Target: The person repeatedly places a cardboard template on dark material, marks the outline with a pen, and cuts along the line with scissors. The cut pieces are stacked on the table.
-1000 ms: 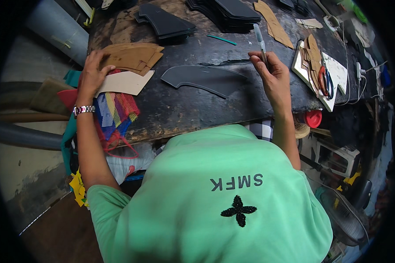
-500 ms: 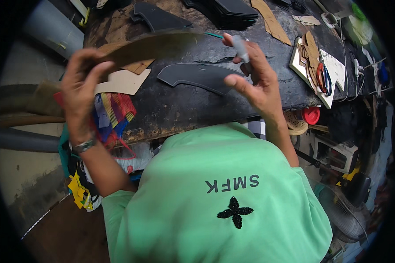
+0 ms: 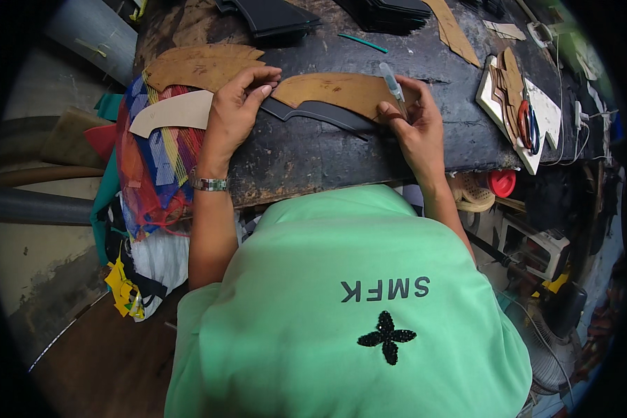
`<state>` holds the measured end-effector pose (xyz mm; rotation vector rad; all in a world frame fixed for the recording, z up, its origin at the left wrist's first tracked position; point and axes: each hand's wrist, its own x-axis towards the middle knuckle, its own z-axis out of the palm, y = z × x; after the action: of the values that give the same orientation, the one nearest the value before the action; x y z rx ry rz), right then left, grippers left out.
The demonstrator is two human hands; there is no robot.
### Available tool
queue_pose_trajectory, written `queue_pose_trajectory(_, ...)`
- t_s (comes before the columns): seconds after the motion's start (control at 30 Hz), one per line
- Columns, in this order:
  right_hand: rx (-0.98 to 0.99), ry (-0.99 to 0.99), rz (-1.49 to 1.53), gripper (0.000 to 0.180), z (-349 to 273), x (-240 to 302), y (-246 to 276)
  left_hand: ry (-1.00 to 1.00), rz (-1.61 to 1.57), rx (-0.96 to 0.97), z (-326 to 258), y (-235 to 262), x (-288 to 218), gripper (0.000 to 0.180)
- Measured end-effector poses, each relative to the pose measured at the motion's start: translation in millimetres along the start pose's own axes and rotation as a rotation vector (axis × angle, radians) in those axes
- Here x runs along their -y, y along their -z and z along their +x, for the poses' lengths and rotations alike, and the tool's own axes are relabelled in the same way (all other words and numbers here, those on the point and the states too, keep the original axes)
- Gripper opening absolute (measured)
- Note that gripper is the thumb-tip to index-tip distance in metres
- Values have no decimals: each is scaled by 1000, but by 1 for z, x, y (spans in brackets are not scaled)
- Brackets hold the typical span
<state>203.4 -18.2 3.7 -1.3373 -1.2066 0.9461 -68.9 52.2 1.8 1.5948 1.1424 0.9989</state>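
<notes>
My left hand (image 3: 235, 115) presses down the left end of a long curved brown card template (image 3: 334, 90). The template lies on top of a dark grey cut piece (image 3: 327, 113) of similar shape on the black worktable (image 3: 306, 153). At the template's right end is my right hand (image 3: 416, 125). It grips a slim grey pen (image 3: 393, 82), tip down at the template's edge, while its lower fingers rest on the template. A metal watch sits on my left wrist.
More brown templates (image 3: 195, 66) and a pale one (image 3: 171, 111) lie left of my left hand, over a colourful mesh bag (image 3: 153, 167). Black cut stacks (image 3: 272, 14) sit at the far edge. At right, a white board (image 3: 536, 104) carries scissors (image 3: 526, 125).
My left hand lifted the brown template off the pile, carried it through the air, and now it lies flat over the dark piece. My right hand has come down onto its right end with the pen.
</notes>
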Motion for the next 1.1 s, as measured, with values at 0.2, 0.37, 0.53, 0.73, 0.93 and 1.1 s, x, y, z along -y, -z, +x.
queue_pose_trajectory(0.2,24,-30,-64,30,1,-2,-4,-5,70,-3,-4,3,3,23)
queue_pose_trajectory(0.37,34,0,-67,31,-1,0,-5,-102,228,18,-4,1,0,24)
queue_pose_trajectory(0.53,39,-74,-84,31,0,-1,-5,-136,245,40,-5,1,0,19)
queue_pose_trajectory(0.73,65,-116,-84,30,0,0,-2,-174,239,13,-5,-2,-1,19)
queue_pose_trajectory(0.93,110,-133,-128,31,3,-3,2,-147,296,105,-5,3,-1,24)
queue_pose_trajectory(1.1,133,-121,-128,31,6,-1,3,-212,360,129,-6,-1,-6,29)
